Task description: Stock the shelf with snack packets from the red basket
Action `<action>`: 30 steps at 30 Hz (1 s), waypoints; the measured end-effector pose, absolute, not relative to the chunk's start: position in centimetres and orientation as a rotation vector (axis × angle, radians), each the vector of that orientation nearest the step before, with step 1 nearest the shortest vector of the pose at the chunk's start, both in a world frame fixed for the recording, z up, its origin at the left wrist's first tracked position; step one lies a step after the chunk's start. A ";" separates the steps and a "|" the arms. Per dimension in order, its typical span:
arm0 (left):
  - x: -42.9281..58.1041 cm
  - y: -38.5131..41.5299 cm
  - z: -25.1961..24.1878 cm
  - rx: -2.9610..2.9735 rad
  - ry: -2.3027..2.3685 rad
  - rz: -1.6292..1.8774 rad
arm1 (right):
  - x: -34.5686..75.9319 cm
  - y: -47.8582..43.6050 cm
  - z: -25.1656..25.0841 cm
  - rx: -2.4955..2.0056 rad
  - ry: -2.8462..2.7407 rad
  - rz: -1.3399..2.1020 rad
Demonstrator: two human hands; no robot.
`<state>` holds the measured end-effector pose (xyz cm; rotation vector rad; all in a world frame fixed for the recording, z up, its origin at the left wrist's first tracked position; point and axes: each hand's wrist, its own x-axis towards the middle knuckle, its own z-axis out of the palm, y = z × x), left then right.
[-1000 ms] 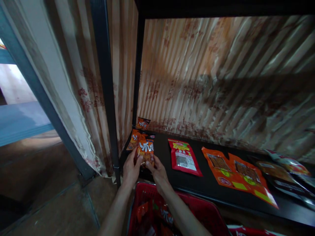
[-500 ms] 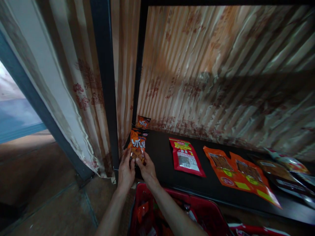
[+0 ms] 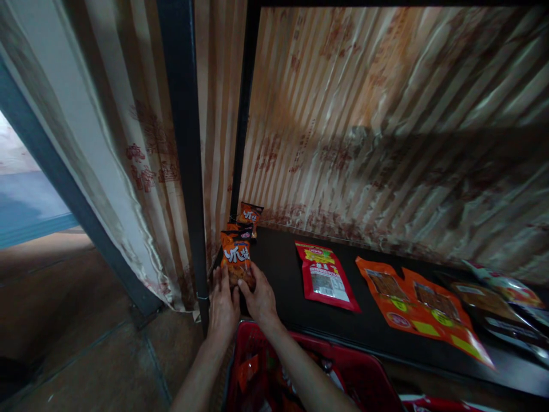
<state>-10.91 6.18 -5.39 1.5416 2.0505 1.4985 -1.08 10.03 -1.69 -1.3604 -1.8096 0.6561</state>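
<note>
Both my hands are at an orange and black snack bag [image 3: 237,256] at the left end of the black shelf [image 3: 274,257]. My left hand [image 3: 223,306] is against the bag's left side, and my right hand [image 3: 259,296] curls round its lower right, thumb on the front. The bag leans back, its printed front facing me. Behind it stand more bags of the same kind; the rearmost snack bag [image 3: 251,213] rests by the curtain, and the others are mostly covered.
A red snack pouch [image 3: 327,276] and orange packs [image 3: 422,306] lie on the shelf to the right, with dark packages [image 3: 493,306] beyond. A red basket [image 3: 360,366] holding packets is below my forearms. A dark post [image 3: 182,143] and a patterned curtain [image 3: 343,114] border the shelf.
The front snack bag has shifted slightly left and its top has come toward me. More of the rear bags shows behind it. Both hands have moved slightly with it.
</note>
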 end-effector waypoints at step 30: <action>-11.7 7.2 -5.3 1.627 1.965 1.551 | -0.9 10.0 -1.6 -1.409 -1.943 0.643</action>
